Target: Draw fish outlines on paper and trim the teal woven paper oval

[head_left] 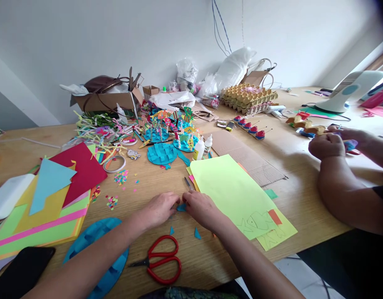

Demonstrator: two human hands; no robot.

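Between my two hands, low over the table, is a small piece of blue paper (181, 207). My left hand (160, 207) has its fingers bent together at the paper's left side. My right hand (200, 206) pinches it from the right, with the fingertips partly hidden. Two blue paper scraps (197, 233) lie just below, on the wood. Nearer to me rest red-handled scissors (164, 259), blades pointing left. Under my left forearm is a round blue paper piece (112, 236), partly covered. Right of my hands lies a light green sheet (231, 191) with fish drawn in pencil.
Coloured paper (81, 170) and a black phone (26, 270) lie left. Glue bottles (198, 148), a tape roll (114, 164) and blue paper decorations (162, 153) stand beyond my hands. Cardboard (244, 158) lies behind the green sheet. Another person's hands (328, 145) work at right.
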